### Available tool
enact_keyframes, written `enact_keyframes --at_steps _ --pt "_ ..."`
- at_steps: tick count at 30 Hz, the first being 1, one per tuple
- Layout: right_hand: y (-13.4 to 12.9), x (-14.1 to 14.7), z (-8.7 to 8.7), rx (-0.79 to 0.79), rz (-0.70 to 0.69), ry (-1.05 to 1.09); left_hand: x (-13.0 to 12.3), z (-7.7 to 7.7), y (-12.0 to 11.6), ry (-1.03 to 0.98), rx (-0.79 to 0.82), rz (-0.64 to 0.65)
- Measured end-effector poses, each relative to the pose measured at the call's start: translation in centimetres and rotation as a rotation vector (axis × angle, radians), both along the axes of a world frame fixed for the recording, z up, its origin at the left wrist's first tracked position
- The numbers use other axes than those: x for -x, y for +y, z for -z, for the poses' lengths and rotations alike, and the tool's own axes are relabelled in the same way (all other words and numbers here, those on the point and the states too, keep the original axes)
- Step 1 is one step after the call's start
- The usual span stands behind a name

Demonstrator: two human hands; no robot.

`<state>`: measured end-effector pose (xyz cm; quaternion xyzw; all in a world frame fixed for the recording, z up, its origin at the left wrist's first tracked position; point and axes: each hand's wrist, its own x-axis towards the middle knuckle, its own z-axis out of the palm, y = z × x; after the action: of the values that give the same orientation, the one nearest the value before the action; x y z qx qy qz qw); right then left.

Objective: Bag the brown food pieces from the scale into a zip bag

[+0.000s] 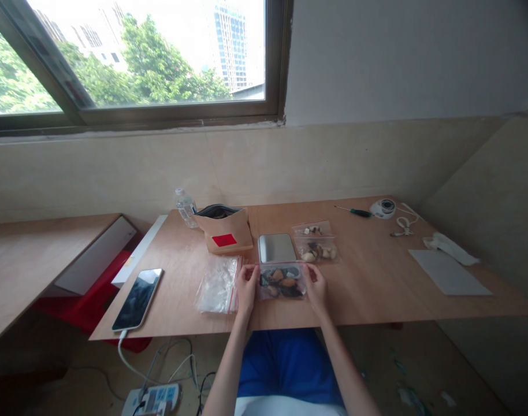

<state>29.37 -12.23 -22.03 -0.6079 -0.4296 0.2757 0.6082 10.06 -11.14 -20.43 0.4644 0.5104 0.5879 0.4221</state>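
Note:
Both my hands grip a clear zip bag of dark and orange-brown stones near the table's front edge. My left hand pinches its upper left corner, and my right hand pinches the upper right corner. Just behind the bag lies a flat silver scale. To its right are a zip bag of pale and brown stones and a smaller bag with a few little stones. A stack of clear zip bags lies beside my left hand.
An open brown paper pouch with a red label stands behind the bags, beside a plastic bottle. A charging phone lies at the left edge. Toward the right are a screwdriver, a dome camera and a white sheet.

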Motion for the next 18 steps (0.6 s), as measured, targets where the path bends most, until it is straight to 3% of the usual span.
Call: enact_keyframes --at_steps 18 --pt "0.37 -0.21 1.04 0.003 0.089 0.010 0.07 0.50 -0.03 -0.009 0.002 0.023"
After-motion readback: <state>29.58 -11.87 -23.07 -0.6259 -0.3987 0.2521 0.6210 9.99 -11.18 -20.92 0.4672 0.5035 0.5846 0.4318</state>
